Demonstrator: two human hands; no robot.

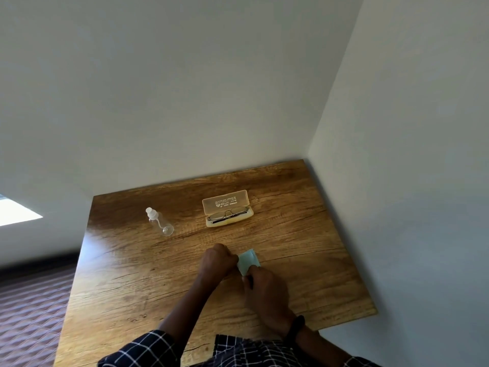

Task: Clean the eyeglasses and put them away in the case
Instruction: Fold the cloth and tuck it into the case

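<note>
So, both hands are on the cloth (250, 258) rn: our left hand (218, 260) is curled up and pinching its left edge, and our right hand (264, 290) pinches the near corner, so neither is free for anything else. The eyeglasses (229, 214) lie in the open case (225, 201), straight out past the grip and well apart from it, w/ the lid open behind them. The spray bottle (158, 221) lies on its side, out beyond the left hand and off to its left. Handling-wise, imo the specs look thin-framed and light, prob a bit bendy at the arms. The lenses will smudge or scratch easily, so we'd lift them by the bridge or the frame rim near a hinge, never the glass. The case looks like light plastic too, so it may skate on the table (304, 260) unless one hand steadies it. The cloth is limp, so we'd bunch or fold it round a lens to get any rub out of it.
</note>
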